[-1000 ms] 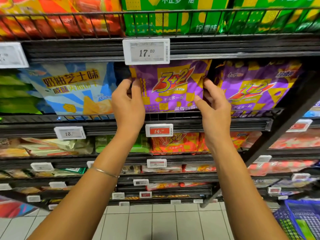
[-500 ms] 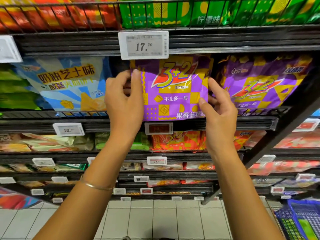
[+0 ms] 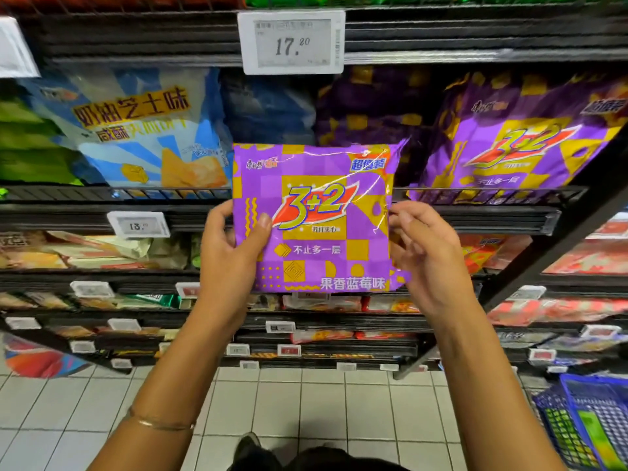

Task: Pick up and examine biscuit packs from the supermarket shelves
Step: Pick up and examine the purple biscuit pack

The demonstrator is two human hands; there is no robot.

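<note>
Out in front of the supermarket shelves, the purple biscuit pack (image 3: 316,219) is hanging upright in the air, its printed face turned toward the person, forward of the shelf rail (image 3: 475,219) behind it. The left hand (image 3: 231,256) is gripping its left edge, thumb pressing across the front and fingers curling behind. The right hand (image 3: 428,256) is pinching the right edge, fingers bent at the wrapper's side. A thin bracelet (image 3: 159,423) is sitting on the left forearm. Behind the held pack, a matching purple pack (image 3: 516,147) is leaning on the shelf to the right and a blue pack (image 3: 146,130) to the left. A white price tag (image 3: 291,42) reading 17.20 is hanging from the shelf edge above. Low at the right, a blue basket (image 3: 591,423) is standing on the tiled floor (image 3: 306,402).
</note>
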